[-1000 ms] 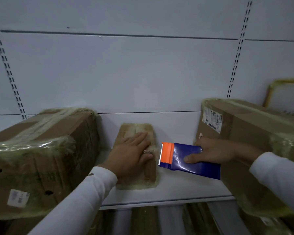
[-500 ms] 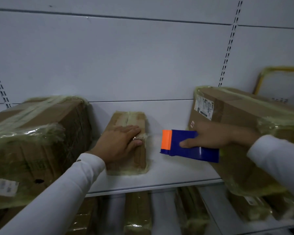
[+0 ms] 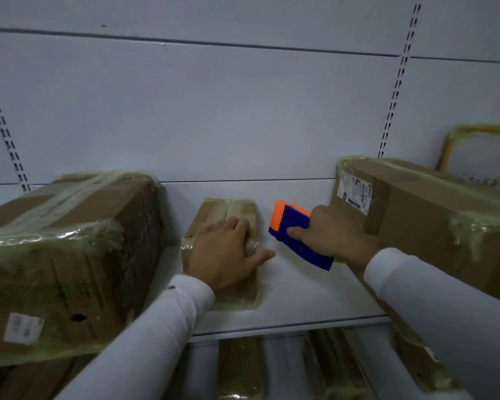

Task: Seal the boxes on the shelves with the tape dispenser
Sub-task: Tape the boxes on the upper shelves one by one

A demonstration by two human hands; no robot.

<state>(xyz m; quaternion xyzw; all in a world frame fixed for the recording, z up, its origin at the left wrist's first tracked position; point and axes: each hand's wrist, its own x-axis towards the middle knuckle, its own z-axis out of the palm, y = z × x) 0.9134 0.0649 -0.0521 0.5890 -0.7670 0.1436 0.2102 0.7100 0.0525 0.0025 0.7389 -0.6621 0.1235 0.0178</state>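
three taped boxes [image 3: 70,243] on white shelf [image 3: 300,298], grey wall [image 3: 214,111] behind

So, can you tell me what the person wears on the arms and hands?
Both arms are covered by long white sleeves, the left sleeve and the right sleeve, each ending at the wrist in a plain cuff. The left hand and right hand are bare: no gloves, no watch visible.
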